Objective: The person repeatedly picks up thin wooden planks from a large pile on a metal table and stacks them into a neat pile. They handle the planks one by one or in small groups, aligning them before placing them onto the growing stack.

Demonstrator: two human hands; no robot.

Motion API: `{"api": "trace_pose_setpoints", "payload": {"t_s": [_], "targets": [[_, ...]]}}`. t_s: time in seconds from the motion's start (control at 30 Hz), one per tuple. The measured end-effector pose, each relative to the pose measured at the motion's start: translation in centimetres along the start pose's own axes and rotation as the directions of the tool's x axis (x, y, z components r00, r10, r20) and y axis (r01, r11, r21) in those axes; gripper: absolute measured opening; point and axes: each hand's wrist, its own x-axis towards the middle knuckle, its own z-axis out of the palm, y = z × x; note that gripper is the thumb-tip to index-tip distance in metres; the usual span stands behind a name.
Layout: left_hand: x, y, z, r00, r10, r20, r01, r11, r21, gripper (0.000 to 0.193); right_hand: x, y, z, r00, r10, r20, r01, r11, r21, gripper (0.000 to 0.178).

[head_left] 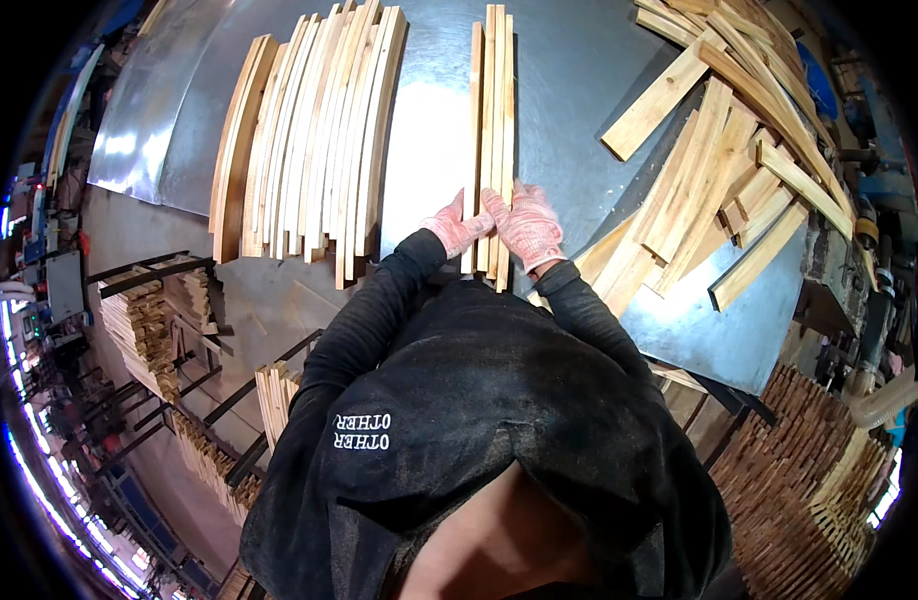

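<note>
Several long, narrow wooden strips (495, 110) stand side by side on the metal tabletop (429, 60), their near ends between my gloved hands. My left hand (457, 226), in a pinkish-white knit glove, closes on the leftmost strip. From the other side my right hand (529, 228), gloved alike and slightly smeared by motion, wraps the bundle's right side with its thumb over the top. A narrow gap shows between the left strip and the others farther up. Some fingertips are hidden by the wood.
Left of my hands lies a wide row of wooden strips (314, 130). To the right is a jumbled heap of boards (699, 190). Below the table, stacked wood (139, 335) rests on a rack at left, with a large wood stack (789, 480) at lower right.
</note>
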Motion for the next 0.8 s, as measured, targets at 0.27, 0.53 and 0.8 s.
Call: {"api": "trace_pose_setpoints", "payload": {"t_s": [0.27,0.53,0.8], "targets": [[-4.4,0.1,-4.7,0.993,-0.001,-0.115,-0.069,0.792,-0.607,0.032,-0.3,-2.3,1.2,0.978,-0.037,-0.203,0.029,0.999,-0.044,0.106],[-6.0,1.6,-7.2,0.975,0.006,-0.222,-0.132,0.82,-0.557,0.02,2.8,3.9,0.8,0.983,-0.163,0.089,-0.115,-0.158,0.981,0.067],[-10.2,2.5,-15.2,0.894,-0.064,-0.444,-0.204,0.825,-0.528,0.039,4.5,2.8,2.5,0.887,-0.217,0.407,-0.461,-0.462,0.758,0.048]]}}
